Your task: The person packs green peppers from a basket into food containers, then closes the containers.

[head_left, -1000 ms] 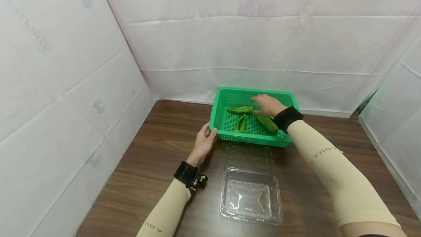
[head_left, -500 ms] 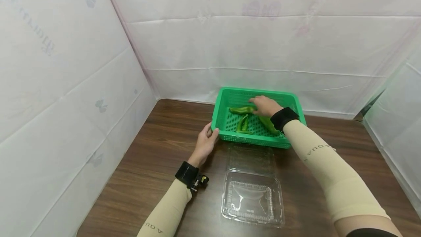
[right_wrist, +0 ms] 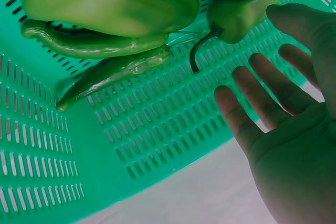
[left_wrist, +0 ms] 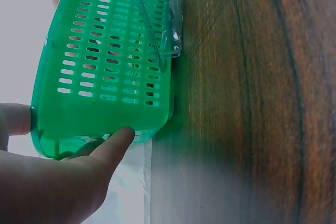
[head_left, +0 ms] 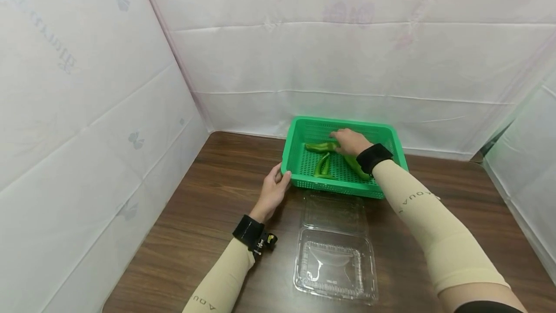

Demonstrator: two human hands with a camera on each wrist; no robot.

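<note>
Left hand: the left hand rests on the near left corner of the green basket. The thumb lies along the side wall and the fingers wrap the corner. In the left wrist view the thumb presses flat on the wall.

Right hand: the right hand is inside the basket, over the peppers. Its fingers are spread and straight. They hover just above the mesh floor and hold nothing. The thumb is right beside the far pepper's stem end.

Peppers: all of them lie in the basket. One pepper lies crossways at the back, just by the fingertips. Two thin peppers lie side by side in the middle. A fat pepper lies under the right wrist.

Clear box: a clear plastic clamshell box sits on the wooden table just in front of the basket. Its lid is flipped open toward the basket. Nothing is in it.

How far along: it looks like the very start. No pepper has been lifted and the box holds none. Picking up a pepper is not done yet.

Around: white sheets hang behind and beside the table.
</note>
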